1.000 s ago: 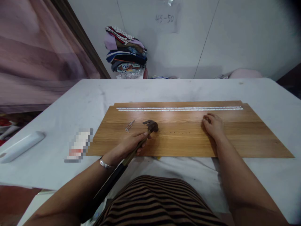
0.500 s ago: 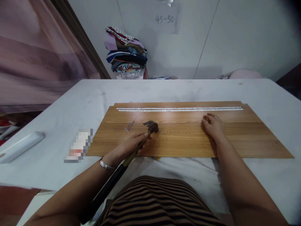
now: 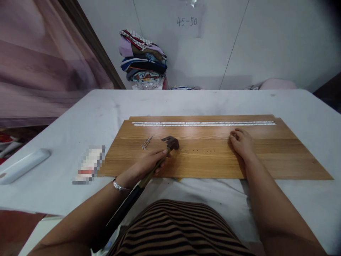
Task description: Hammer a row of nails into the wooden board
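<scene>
One hammer (image 3: 136, 192): slanting up past my striped top (image 3: 181, 229), its claw head over the left half of the wooden board (image 3: 213, 165); whether it touches the wood, I cannot tell.
Left hand (image 3: 153, 161): my fingers are wrapped round the handle, just below the head.
Right hand (image 3: 243, 143): loosely curled on the board, right of its middle, thumb near the fingertips; I cannot tell whether anything is pinched there.
Nails (image 3: 146, 143): a small loose heap, thin and metallic, left of the hammer head.
Dark dots (image 3: 197, 150): a row between the hammer head and my right hand.
White strips (image 3: 205, 124): two, parallel, along the board's far side.
Table (image 3: 202, 101): white-covered, under the board.
</scene>
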Demonstrator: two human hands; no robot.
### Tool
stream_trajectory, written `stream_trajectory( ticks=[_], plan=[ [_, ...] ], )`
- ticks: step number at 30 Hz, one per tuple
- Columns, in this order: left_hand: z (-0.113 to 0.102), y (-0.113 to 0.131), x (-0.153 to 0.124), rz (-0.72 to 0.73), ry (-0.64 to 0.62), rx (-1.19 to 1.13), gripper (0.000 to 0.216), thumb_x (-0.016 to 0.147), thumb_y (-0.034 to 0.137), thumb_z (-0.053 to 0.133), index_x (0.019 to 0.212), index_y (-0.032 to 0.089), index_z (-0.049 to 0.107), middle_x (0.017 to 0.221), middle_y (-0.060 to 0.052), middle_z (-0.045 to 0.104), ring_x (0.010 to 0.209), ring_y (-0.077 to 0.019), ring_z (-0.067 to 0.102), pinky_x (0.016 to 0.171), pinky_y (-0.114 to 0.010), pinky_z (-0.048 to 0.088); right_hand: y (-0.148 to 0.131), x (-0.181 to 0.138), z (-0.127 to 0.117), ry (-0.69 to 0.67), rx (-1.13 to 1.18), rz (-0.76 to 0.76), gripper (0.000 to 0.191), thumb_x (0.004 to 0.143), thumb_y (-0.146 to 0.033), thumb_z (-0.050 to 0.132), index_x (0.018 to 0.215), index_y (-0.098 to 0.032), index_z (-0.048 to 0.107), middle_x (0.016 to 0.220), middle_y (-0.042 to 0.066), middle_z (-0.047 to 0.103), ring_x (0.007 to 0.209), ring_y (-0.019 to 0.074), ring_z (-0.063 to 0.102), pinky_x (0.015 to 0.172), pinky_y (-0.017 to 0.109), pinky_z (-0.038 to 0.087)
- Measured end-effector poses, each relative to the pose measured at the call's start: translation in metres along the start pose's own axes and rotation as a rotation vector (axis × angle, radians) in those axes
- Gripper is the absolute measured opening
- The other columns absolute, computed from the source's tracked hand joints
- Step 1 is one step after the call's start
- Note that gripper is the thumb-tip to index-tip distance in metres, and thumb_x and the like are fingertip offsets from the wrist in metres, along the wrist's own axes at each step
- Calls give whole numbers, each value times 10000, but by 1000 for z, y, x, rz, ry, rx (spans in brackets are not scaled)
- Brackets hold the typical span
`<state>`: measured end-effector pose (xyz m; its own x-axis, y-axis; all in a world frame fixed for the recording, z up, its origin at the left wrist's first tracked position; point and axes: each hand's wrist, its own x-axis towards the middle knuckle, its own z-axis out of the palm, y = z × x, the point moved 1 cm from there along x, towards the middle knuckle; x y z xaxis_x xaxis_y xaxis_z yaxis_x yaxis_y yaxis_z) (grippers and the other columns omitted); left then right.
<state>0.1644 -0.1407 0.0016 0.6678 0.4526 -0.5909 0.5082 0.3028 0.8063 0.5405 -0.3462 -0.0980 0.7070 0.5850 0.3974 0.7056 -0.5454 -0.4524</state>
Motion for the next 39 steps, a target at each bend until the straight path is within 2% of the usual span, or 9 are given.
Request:
stream_trajectory(
  ticks=[24, 33, 39],
  plan=[
    [-1, 6, -6, 23, 0, 4, 453, 903, 595, 610, 1022, 160, 654, 619, 49, 495, 409, -61, 390, 379, -184, 273, -2, 0, -1, 0, -5, 6, 293, 842, -342, 530, 933, -209, 775, 1198, 149, 718, 1154, 329, 633, 1048, 528, 476],
    [0, 1, -1, 6, 8, 27, 442, 904, 594, 600, 1019, 170, 653, 625, 43, 498, 409, -68, 388, 386, -200, 260, -2, 1, -1, 6, 4, 1, 285, 830, -337, 539, 929, -212, 775, 1186, 149, 724, 1141, 330, 638, 1045, 535, 481],
    [0, 8, -5, 15, -8, 21, 461, 915, 604, 578, 1037, 163, 641, 626, 53, 487, 412, -66, 386, 381, -194, 249, -3, 0, -2, -11, -3, 17, 293, 830, -344, 534, 939, -206, 768, 1195, 151, 721, 1157, 330, 635, 1055, 537, 473]
  ],
)
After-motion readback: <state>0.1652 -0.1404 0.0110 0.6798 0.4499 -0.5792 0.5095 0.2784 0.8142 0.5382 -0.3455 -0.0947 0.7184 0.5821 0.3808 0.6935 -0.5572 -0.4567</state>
